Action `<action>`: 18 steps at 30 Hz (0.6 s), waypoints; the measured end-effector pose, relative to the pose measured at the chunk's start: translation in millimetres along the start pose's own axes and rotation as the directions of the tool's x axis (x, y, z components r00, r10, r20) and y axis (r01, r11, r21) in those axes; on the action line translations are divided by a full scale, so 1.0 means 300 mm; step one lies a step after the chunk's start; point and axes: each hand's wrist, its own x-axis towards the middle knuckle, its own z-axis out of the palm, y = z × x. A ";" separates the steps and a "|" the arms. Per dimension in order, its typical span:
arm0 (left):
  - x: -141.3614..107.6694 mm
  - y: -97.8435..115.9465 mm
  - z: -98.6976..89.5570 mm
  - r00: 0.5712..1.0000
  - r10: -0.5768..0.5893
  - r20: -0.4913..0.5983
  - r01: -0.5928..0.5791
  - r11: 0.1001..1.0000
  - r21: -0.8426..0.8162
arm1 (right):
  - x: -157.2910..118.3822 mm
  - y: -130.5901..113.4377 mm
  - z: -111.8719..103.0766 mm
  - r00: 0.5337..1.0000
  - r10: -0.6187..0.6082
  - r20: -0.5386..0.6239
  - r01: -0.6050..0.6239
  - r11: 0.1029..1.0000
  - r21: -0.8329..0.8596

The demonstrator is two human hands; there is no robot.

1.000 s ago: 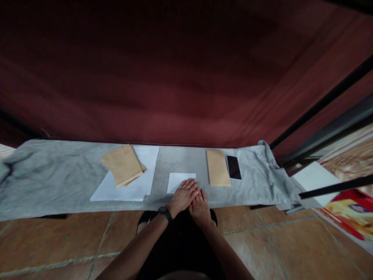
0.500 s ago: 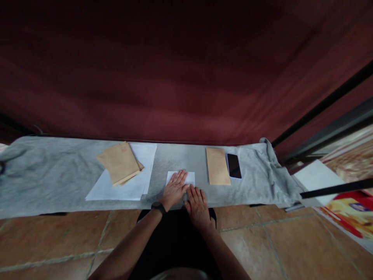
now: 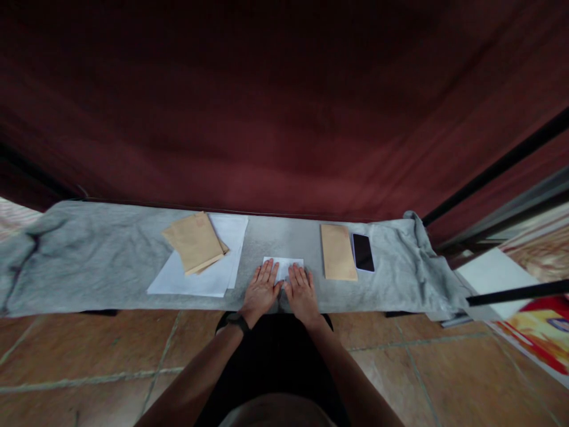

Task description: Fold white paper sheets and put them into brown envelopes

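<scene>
A small white paper (image 3: pixel 283 268) lies on the grey cloth near its front edge. My left hand (image 3: pixel 261 289) rests flat on the left part of this paper, fingers stretched out. On its right part lies my right hand (image 3: pixel 301 292), also flat, with the thumbs close together. Both hands hide the paper's lower part. Left of them, brown envelopes (image 3: pixel 195 242) overlap on top of large white sheets (image 3: pixel 178 281). To the right, a single brown envelope (image 3: pixel 338 252) sits beside a dark-screened phone (image 3: pixel 363 252).
The grey cloth (image 3: pixel 120 255) covers a long narrow surface and is wrinkled at both ends. Behind it hangs a dark red curtain (image 3: pixel 267 130). Black bars cross the right side, near a white board (image 3: pixel 498 279) and a red and yellow box (image 3: pixel 542 329).
My right hand has moved up onto the paper's right part, and my left hand has shifted to its left part. The view has shifted slightly.
</scene>
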 end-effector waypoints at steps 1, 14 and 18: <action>-0.001 0.000 0.000 1.000 -0.008 -0.001 0.008 1.000 0.001 | 0.011 0.006 0.005 1.000 0.004 0.008 -0.004 1.000 -0.016; -0.082 -0.035 0.009 0.989 -0.088 -0.122 0.088 0.996 -0.010 | -0.020 0.033 0.040 0.996 0.044 -0.074 -0.047 0.998 -0.042; -0.117 -0.032 -0.024 0.991 0.125 -0.044 -0.125 0.992 0.003 | -0.016 0.034 0.034 0.997 0.060 -0.056 -0.062 0.998 -0.032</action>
